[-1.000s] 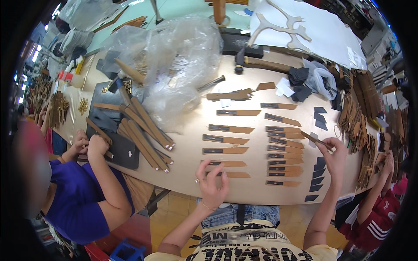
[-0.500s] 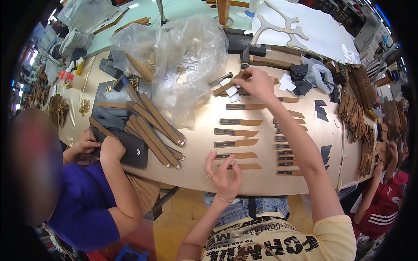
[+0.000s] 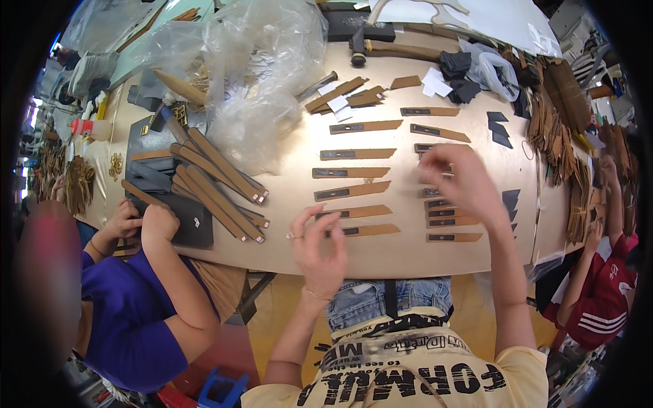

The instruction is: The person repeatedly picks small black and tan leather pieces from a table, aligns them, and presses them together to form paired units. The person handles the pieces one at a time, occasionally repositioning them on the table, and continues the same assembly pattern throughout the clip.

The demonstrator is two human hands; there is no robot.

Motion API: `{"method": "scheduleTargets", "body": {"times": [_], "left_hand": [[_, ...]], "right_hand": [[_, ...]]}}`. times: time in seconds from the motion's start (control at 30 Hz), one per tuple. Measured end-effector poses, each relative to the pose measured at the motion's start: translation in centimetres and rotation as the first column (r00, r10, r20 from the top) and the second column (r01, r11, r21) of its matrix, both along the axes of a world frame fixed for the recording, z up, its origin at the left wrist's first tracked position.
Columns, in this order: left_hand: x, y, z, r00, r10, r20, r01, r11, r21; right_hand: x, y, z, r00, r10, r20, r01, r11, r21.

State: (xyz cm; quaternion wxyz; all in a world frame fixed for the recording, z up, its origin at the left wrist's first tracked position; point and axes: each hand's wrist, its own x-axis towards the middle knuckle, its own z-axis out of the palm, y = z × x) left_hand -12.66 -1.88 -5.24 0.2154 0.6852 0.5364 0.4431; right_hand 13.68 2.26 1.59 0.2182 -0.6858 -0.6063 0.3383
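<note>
Brown leather strips, each with a dark patch at one end, lie in two columns before me. My left hand hovers by the near end of the left column, fingers bent and apart, with nothing seen in them. Over the right column of strips, my right hand is smeared by motion, so its grip is unclear; it covers some strips there. Beyond the columns sits a small pile of brown strips with white paper slips on it. A single brown piece lies beside that pile.
A hammer lies at the back, near black scraps. Clear plastic bags bulge at back left. A co-worker in purple handles a strip beside long brown straps. Dark pieces and brown bundles lie right.
My right hand has left the pile at the back and come nearer, over the right column. My left hand stays near the left column's end. The whole view has shifted.
</note>
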Motion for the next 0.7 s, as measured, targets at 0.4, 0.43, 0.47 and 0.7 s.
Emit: {"method": "scheduleTargets", "body": {"times": [0.4,0.43,0.47,0.7], "left_hand": [[2.0,-0.9,1.9,0.923,-0.326,-0.205,0.331,0.944,-0.013],[2.5,-0.8,1.9,0.878,-0.411,-0.246,0.413,0.91,-0.044],[3.1,-0.8,2.0,0.83,-0.471,-0.3,0.464,0.88,-0.099],[5.8,-1.3,4.0,0.77,-0.63,-0.105,0.544,0.733,-0.409]], "right_hand": [[-7.2,-8.8,-7.1,0.933,0.152,0.325,-0.238,0.94,0.244],[-7.0,-8.9,-7.0,0.918,0.166,0.359,-0.264,0.933,0.243],[-6.6,-9.1,-6.8,0.889,0.182,0.42,-0.309,0.915,0.259],[-1.2,-10.8,-4.0,0.966,0.224,0.128,-0.254,0.914,0.316]]}}
